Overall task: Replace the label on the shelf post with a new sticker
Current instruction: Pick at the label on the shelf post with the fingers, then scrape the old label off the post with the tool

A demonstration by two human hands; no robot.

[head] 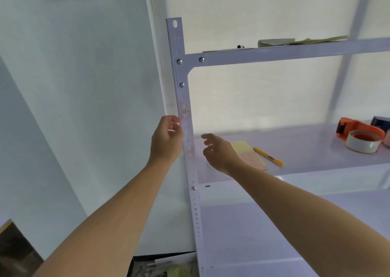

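The white perforated shelf post (191, 171) runs up the middle of the view. A small label (185, 111) with an orange top edge sticks to it below the upper bracket. My left hand (166, 139) is at the post's left edge just under that label, fingers curled, and seems to pinch a small white scrap of label against the thumb. My right hand (217, 152) hovers over the middle shelf right of the post, fingers loosely curled and holding nothing. Behind it lies a sheet of orange-framed stickers (253, 160) on yellow backing.
A yellow pen (268, 156) lies beside the sticker sheet on the middle shelf (306, 150). An orange tape dispenser (358, 135) stands at the shelf's right end. The top shelf (295, 52) carries a cloth and a marker. A white wall is on the left, and a box of clutter (164, 266) sits below.
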